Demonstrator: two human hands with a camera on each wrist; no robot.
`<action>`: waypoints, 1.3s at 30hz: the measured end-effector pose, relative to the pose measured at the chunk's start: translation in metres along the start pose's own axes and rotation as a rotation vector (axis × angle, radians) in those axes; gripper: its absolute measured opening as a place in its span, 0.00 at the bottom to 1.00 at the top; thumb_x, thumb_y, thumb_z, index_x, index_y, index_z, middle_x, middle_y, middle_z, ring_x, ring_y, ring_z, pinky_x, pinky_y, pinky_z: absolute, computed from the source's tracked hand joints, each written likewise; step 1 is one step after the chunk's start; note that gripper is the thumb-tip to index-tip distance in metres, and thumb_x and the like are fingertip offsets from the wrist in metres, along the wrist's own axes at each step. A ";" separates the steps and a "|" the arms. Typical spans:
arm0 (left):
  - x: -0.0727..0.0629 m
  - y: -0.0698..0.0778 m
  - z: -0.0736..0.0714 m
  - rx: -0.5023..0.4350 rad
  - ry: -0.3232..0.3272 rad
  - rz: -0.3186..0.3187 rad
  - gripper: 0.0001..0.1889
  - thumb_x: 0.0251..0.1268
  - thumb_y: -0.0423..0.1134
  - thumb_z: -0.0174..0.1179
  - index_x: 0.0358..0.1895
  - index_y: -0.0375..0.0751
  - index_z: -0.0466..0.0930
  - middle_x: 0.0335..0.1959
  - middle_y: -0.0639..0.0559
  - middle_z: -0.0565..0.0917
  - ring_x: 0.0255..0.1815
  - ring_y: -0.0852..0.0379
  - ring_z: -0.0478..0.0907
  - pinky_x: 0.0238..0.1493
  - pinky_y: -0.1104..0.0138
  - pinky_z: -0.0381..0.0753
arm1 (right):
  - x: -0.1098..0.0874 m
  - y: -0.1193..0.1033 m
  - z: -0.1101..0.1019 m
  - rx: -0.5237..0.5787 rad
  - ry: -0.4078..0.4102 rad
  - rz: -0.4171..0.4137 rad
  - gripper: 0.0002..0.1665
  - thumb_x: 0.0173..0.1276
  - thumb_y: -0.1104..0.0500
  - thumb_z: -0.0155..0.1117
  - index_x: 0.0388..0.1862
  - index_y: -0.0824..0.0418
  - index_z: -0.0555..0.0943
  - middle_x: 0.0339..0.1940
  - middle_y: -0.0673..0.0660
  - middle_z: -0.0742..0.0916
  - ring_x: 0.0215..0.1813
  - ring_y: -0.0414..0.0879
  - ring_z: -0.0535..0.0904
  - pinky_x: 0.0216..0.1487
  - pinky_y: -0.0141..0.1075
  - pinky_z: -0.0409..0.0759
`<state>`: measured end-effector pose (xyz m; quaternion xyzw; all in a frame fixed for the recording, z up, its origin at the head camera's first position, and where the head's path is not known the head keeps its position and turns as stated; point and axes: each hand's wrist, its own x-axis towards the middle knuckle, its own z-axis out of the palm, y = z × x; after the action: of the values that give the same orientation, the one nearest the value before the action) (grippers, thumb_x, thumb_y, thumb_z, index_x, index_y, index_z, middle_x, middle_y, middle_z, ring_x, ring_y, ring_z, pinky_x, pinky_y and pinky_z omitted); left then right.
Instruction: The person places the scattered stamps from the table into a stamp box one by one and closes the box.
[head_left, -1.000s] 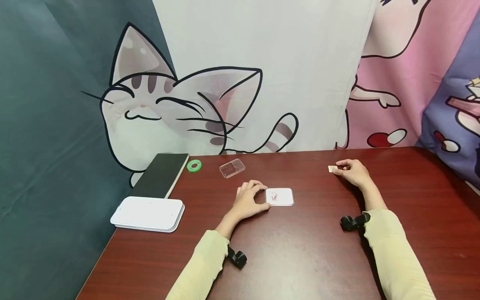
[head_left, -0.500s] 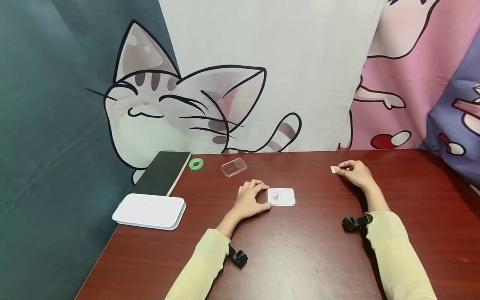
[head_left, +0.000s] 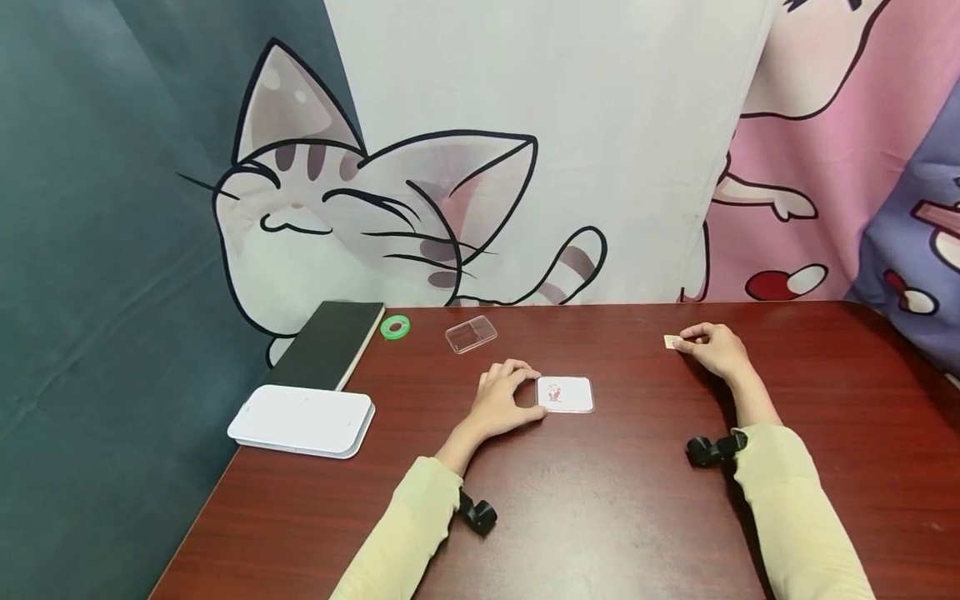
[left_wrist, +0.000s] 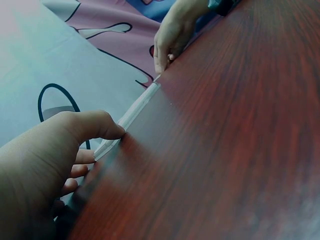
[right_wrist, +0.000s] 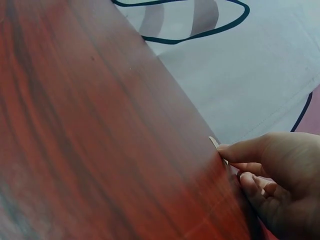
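A flat, white rectangular case (head_left: 566, 395) with clear edges and a small red print lies mid-table in the head view. My left hand (head_left: 504, 402) grips its left end, thumb on the near edge and a finger on the far one. In the left wrist view the thumb (left_wrist: 106, 125) lies against the rim of the case (left_wrist: 132, 112). Farther right, my right hand (head_left: 717, 350) pinches a small cream square piece (head_left: 671, 342) close to the tabletop. The right wrist view shows that piece (right_wrist: 214, 143) edge-on at the thumb tip, its kind unclear.
Behind the left hand lies a clear plastic lid or tray (head_left: 471, 334), with a green tape roll (head_left: 395, 327) left of it. A dark notebook (head_left: 327, 345) and a white flat box (head_left: 302, 420) occupy the table's left side. A printed curtain (head_left: 637, 167) hangs behind.
The whole head view has shifted slightly, so everything appears a little farther right. Both hands keep their holds, and nothing visibly moves on the table.
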<state>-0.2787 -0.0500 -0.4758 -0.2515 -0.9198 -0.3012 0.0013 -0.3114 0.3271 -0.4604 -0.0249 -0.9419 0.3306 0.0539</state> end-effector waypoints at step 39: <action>0.000 0.001 -0.003 0.001 0.005 0.017 0.29 0.52 0.51 0.67 0.59 0.48 0.79 0.59 0.52 0.74 0.60 0.50 0.67 0.61 0.54 0.61 | -0.012 -0.013 0.017 0.236 0.128 0.107 0.24 0.68 0.49 0.63 0.55 0.64 0.82 0.34 0.44 0.88 0.39 0.35 0.73 0.39 0.28 0.67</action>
<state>-0.2787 -0.0506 -0.4728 -0.2588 -0.9177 -0.3014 0.0065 -0.3011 0.3053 -0.4661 -0.0896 -0.8885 0.4391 0.0987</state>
